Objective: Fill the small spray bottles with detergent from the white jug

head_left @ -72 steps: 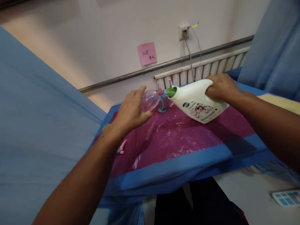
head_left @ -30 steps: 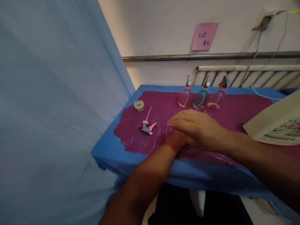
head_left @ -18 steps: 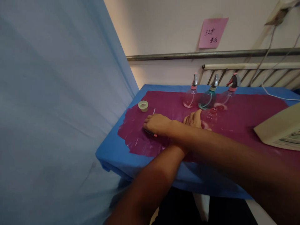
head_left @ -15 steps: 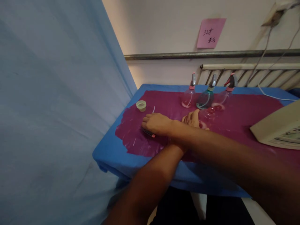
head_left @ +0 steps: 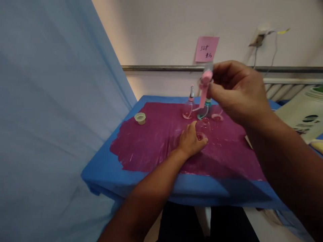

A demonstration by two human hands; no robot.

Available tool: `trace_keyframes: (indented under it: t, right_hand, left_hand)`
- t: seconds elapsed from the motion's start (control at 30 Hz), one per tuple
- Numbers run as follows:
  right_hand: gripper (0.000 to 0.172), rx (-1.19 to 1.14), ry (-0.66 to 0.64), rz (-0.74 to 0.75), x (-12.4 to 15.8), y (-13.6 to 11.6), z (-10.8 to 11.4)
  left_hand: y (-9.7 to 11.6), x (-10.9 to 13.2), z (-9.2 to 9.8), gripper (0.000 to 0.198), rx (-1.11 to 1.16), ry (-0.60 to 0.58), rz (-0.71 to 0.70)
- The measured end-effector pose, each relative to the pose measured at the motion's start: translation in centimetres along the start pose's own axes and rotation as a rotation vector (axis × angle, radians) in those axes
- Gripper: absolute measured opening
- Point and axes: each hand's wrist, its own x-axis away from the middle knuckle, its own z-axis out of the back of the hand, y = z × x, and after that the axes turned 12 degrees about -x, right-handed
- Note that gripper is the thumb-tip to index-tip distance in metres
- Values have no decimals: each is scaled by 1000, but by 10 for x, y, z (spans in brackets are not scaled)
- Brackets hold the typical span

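Observation:
Raised in front of the wall, my right hand (head_left: 239, 90) pinches a spray nozzle head (head_left: 207, 79) with a pink trigger and grey body. Its thin pale tube points to the lower left. Down on the purple sheet, my left hand (head_left: 190, 139) wraps round a clear open spray bottle (head_left: 204, 127) with some pinkish liquid in it. Behind that bottle stand a pink-collared spray bottle (head_left: 188, 108), a teal spray bottle (head_left: 204, 112) and another clear bottle (head_left: 217, 116), whose top is hidden by my right hand.
A small translucent cup (head_left: 140, 118) stands on the left of the purple sheet (head_left: 151, 144), which covers a blue-clothed table (head_left: 106, 173). At right is a large cream jug (head_left: 300, 116). A blue curtain (head_left: 50, 101) hangs left; a metal pipe (head_left: 161, 68) runs along the wall.
My right hand has lifted the spray nozzle head from the left of the sheet and carried it up and right. The arms are no longer crossed. My left hand stays at the open bottle.

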Motion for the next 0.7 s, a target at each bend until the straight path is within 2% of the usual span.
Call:
trace_keyframes:
  t: [0.1, 0.27, 0.37, 0.5, 0.7]
  right_hand:
    - [31, -57, 80, -77, -2, 2, 23]
    - [29, -76, 87, -163, 6, 20, 38]
    - [25, -91, 46, -214, 11, 26, 40]
    - [37, -139, 38, -282, 18, 40, 39]
    - [49, -358, 41, -459, 43, 91, 33]
  left_hand:
    - [-1, -2, -2, 89, 1, 1, 40]
    - [-3, -4, -4, 90, -13, -9, 60]
    - [-4, -4, -5, 89, 2, 4, 56]
    - [-8, -1, -6, 91, 64, 4, 15]
    - [-9, 0, -4, 88, 95, 7, -6]
